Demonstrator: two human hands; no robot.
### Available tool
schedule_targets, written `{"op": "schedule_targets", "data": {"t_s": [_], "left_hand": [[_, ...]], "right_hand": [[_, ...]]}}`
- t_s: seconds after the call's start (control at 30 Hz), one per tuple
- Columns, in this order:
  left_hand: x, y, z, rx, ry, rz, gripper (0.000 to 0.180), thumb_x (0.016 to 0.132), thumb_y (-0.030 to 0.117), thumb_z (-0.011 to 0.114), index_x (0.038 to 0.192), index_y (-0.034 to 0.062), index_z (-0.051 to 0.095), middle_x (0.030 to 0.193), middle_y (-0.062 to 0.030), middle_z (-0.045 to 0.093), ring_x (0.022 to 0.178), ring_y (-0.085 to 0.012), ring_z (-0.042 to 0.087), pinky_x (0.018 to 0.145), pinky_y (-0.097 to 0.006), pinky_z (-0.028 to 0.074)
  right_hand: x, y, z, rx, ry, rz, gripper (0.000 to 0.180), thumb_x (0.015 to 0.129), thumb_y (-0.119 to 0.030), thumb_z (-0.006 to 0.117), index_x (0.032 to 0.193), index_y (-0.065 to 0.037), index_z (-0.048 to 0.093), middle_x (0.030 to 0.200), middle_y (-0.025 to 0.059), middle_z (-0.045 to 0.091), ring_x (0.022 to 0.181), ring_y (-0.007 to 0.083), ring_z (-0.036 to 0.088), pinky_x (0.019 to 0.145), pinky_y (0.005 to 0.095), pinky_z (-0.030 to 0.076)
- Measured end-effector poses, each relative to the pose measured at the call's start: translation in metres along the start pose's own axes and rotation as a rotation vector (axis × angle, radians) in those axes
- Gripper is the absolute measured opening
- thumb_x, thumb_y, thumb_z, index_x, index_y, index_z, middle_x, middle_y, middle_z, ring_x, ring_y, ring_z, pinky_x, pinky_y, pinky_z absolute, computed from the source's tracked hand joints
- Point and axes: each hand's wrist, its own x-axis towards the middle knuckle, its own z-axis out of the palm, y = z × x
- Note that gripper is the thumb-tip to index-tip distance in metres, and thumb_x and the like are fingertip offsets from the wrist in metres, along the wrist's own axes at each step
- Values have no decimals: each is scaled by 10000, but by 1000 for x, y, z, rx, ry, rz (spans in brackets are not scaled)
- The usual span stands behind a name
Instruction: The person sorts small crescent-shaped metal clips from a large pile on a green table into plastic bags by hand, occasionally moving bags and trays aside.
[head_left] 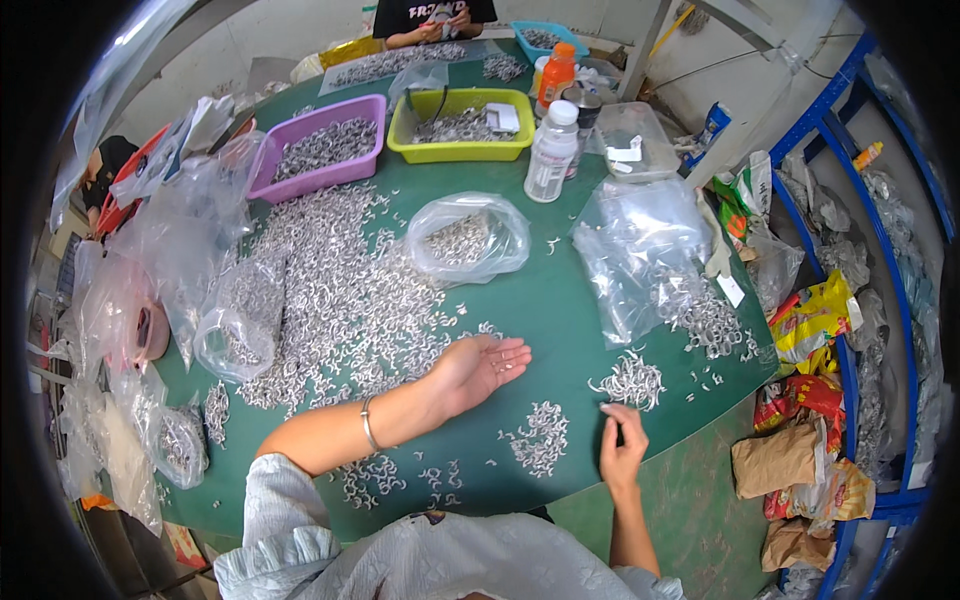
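Observation:
My left hand (480, 371) is open, palm up, over the green table with its fingers stretched out. Small pale bits seem to lie on its fingers, too small to name. At the table's near edge my right hand (622, 445) is closed, thumb and fingertips together; what they pinch, if anything, I cannot make out. Just beyond it lies a small heap of curved silvery metal pieces (634, 382). Between my hands sits another little pile (540, 440). A broad spread of the same pieces (340, 300) covers the table left of my left hand.
Farther back stand a purple basin (376, 150) and a yellow-green basin (460, 152), both holding metal pieces. A clear bag of pieces (468, 240) stands mid-table, near a white-capped bottle (552, 155). Clear plastic bags (640, 240) lie right. Another person (435, 25) works opposite; blue shelving (850, 370) stands right.

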Motion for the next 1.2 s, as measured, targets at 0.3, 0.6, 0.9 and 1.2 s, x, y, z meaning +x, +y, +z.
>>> {"op": "schedule_targets", "data": {"t_s": [0.3,0.6,0.9,1.2], "left_hand": [[123,44,93,45,-122,152,343,920,124,366,1209,-55,409,1157,-178,532,1087,-284,545,932,-386,461],[291,133,226,-175,-137,592,370,904,156,425,1194,-73,433,1272,-248,457,1119,-317,489,885,-364,447],[297,91,192,-77,-64,419,348,912,183,456,1173,-47,470,1199,-222,502,1072,-322,527,896,-406,429],[266,121,217,94,-448,579,651,938,90,406,1498,150,80,1545,-144,152,1401,-336,218,1083,-572,237]], "right_hand": [[-5,10,-3,-51,-98,-88,207,772,30,606,975,-1,638,1132,144,579,1035,330,533,894,392,438],[2,9,-1,-33,-91,-61,224,716,-6,665,938,-7,640,1094,148,592,1011,336,549,877,392,451],[-2,8,-1,-12,-73,-5,268,686,-9,689,951,-5,646,1086,147,593,1000,334,551,884,396,441],[9,6,-3,-23,-50,-55,261,673,-11,690,931,-4,651,1060,158,609,975,338,565,858,394,457]]}}
